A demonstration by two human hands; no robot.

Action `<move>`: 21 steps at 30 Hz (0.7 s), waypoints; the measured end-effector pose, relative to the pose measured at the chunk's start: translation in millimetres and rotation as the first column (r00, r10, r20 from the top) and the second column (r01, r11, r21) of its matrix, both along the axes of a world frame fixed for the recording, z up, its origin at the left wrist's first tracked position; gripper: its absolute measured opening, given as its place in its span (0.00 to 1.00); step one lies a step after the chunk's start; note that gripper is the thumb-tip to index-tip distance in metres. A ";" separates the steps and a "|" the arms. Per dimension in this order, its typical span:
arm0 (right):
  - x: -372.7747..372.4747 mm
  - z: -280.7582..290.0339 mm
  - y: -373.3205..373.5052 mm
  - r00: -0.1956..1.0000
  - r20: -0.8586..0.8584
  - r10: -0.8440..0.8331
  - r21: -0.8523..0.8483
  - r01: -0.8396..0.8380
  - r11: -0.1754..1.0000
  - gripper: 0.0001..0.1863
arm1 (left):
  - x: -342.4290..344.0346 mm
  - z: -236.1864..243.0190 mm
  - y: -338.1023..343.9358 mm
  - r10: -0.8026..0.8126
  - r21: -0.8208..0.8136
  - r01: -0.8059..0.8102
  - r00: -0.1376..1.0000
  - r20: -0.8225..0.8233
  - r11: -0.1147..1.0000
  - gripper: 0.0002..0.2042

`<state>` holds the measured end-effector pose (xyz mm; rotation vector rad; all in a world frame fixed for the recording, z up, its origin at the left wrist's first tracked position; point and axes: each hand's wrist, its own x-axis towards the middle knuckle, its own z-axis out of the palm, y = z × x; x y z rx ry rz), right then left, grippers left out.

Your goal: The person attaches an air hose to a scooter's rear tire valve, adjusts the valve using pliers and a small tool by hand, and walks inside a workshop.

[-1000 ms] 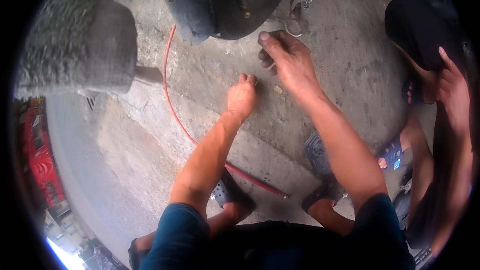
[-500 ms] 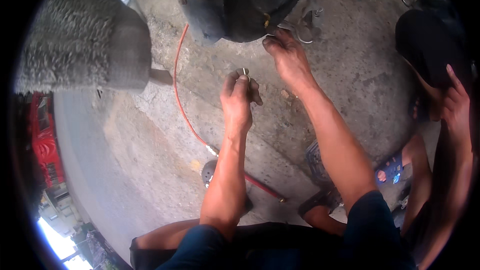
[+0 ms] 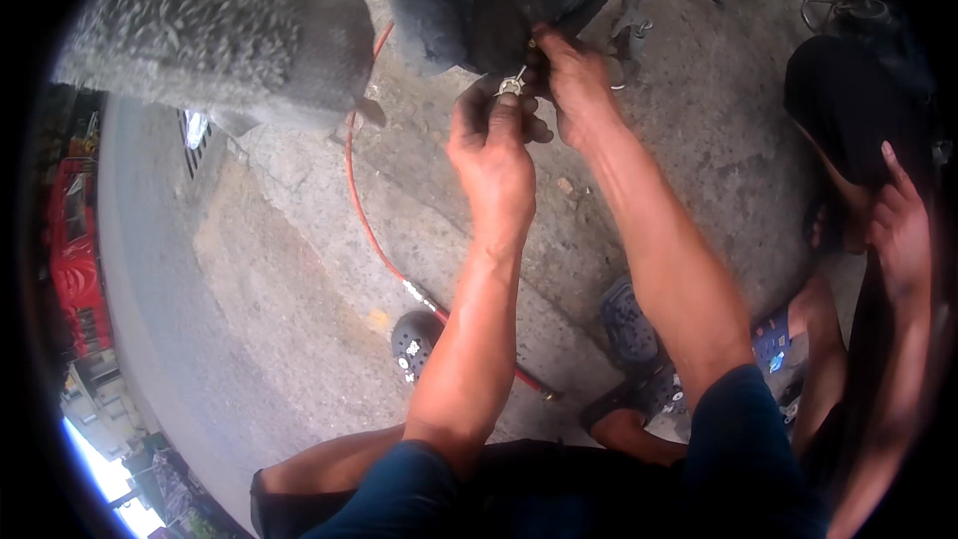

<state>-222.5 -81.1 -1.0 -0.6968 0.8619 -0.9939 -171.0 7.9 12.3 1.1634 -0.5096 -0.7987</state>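
Note:
My left hand [image 3: 499,135] is closed, pinching a small pale metal piece [image 3: 511,87] between thumb and fingers. The piece looks ring-like with short prongs; its exact kind is unclear. Just beyond and to the right, my right hand [image 3: 579,85] has its fingers curled against the lower edge of a large dark rounded body [image 3: 434,20]. A small brass-coloured fitting [image 3: 533,44] shows there at the fingertips. Whether the right fingers hold it, I cannot tell. The two hands are close together, the left slightly nearer me.
An orange-red hose [image 3: 356,190] curves over the concrete ground [image 3: 289,250] at left of my arms. A grey shaggy cover [image 3: 220,30] fills the upper left. Chain-like metal parts [image 3: 636,35] hang at upper right. Another person's hand [image 3: 901,230] and sandalled foot [image 3: 773,339] are at right.
My left hand has moved up and forward to the dark body, bringing the small metal piece beside my right hand. My right hand has shifted slightly up to the brass-coloured fitting. The view has tilted a little.

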 end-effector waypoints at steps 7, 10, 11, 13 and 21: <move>-5.1 38.7 -4.4 0.994 -0.036 0.102 0.100 -0.098 0.990 0.11 | -2.6 13.6 -2.2 0.044 -0.078 -0.033 0.988 0.149 0.996 0.10; -14.0 46.5 -16.0 0.928 -0.132 0.349 0.189 -0.322 0.928 0.12 | -7.5 14.8 -1.0 0.093 -0.013 -0.092 0.988 0.122 0.996 0.09; -15.0 48.9 -17.4 0.905 -0.152 0.398 0.208 -0.364 0.908 0.13 | -8.9 13.6 -4.3 0.115 -0.017 -0.114 0.975 0.190 0.993 0.08; -17.6 55.6 -23.5 0.864 -0.190 0.467 0.220 -0.426 0.878 0.13 | -14.1 14.1 -11.0 0.167 -0.022 -0.166 0.961 0.223 0.986 0.07; -18.6 50.9 -23.2 0.870 -0.196 0.453 0.100 -0.442 0.892 0.13 | -21.9 4.4 -19.7 0.322 -0.096 -0.307 0.889 0.326 0.947 0.07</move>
